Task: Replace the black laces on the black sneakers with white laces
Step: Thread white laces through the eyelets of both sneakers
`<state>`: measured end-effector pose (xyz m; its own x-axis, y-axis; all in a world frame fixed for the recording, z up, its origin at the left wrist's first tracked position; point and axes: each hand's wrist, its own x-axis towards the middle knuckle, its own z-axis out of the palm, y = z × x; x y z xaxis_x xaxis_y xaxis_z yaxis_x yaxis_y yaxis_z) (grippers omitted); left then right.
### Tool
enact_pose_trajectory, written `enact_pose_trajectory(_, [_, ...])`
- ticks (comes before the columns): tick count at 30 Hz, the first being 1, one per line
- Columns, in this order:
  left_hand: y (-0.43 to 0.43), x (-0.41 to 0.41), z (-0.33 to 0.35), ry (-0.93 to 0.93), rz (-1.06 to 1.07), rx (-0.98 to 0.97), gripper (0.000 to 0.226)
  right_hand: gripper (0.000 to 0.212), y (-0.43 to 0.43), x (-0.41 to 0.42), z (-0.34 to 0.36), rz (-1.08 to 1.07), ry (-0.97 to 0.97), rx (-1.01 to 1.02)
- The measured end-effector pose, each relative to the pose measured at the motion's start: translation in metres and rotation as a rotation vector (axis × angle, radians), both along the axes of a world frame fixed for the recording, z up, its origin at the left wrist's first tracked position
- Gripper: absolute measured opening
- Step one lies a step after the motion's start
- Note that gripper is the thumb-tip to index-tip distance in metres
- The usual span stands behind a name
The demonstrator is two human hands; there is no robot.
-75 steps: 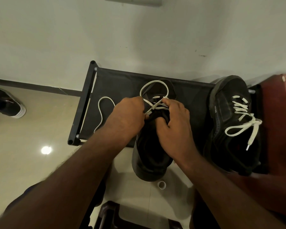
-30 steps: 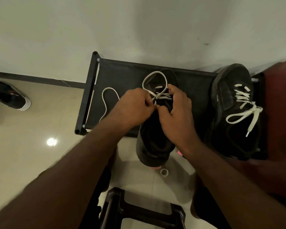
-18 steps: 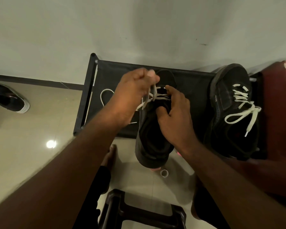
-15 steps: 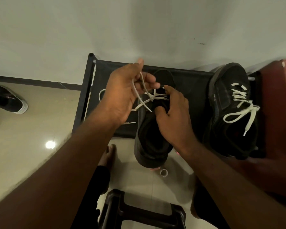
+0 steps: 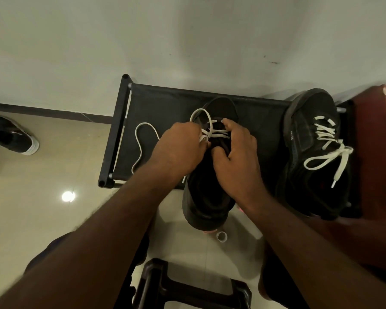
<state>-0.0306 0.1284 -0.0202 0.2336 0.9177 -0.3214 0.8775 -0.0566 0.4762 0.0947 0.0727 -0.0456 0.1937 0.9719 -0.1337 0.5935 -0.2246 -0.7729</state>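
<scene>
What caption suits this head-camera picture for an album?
The left hand pinches a white lace, the right hand grips the black sneaker on a rack; second sneaker already laced.

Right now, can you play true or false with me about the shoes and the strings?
1. The right sneaker has white laces in it. True.
2. The middle sneaker stands on the floor. False: it lies on the black rack, with its heel sticking out over the front edge.
3. A loop of the white lace lies on the rack, left of the middle sneaker. True.
4. The little ring on the floor is red. False: it is white.
</scene>
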Motion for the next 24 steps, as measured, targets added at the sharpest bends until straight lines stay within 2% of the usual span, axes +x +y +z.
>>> enact_pose_trajectory(5, [0.001,0.0,-0.003,-0.015,-0.015,-0.039,0.022,0.068,0.001,0.0,0.0,-0.004,-0.004,0.004])
enact_pose_trajectory(11, [0.004,-0.004,-0.001,-0.174,0.018,-0.178,0.024,0.068,0.001,0.0,-0.001,-0.004,0.005,0.0])
enact_pose_trajectory(13, [0.005,-0.009,0.006,-0.369,0.122,-0.264,0.024,0.066,0.0,0.001,-0.001,0.002,0.013,0.006])
enact_pose_trajectory(17, [0.013,-0.021,0.029,-1.115,0.297,-0.506,0.018,0.066,0.0,0.002,-0.001,0.006,0.018,0.01])
enact_pose_trajectory(18, [0.014,-0.022,0.03,-1.205,0.336,-0.477,0.02,0.066,0.0,0.002,-0.001,0.006,0.021,0.008])
enact_pose_trajectory(20, [0.015,-0.022,0.028,-1.197,0.396,-0.324,0.027,0.065,0.001,0.002,-0.001,0.007,0.022,0.007])
enact_pose_trajectory(22, [0.015,-0.02,0.027,-1.219,0.458,-0.324,0.027,0.061,0.001,0.003,-0.002,0.006,0.02,0.009])
enact_pose_trajectory(23, [0.013,-0.018,0.027,-1.18,0.492,-0.364,0.027,0.06,0.001,0.002,-0.001,0.007,0.018,0.007])
enact_pose_trajectory(24, [0.013,-0.017,0.025,-1.042,0.49,-0.352,0.027,0.06,0.001,0.002,-0.001,0.006,0.017,0.006])
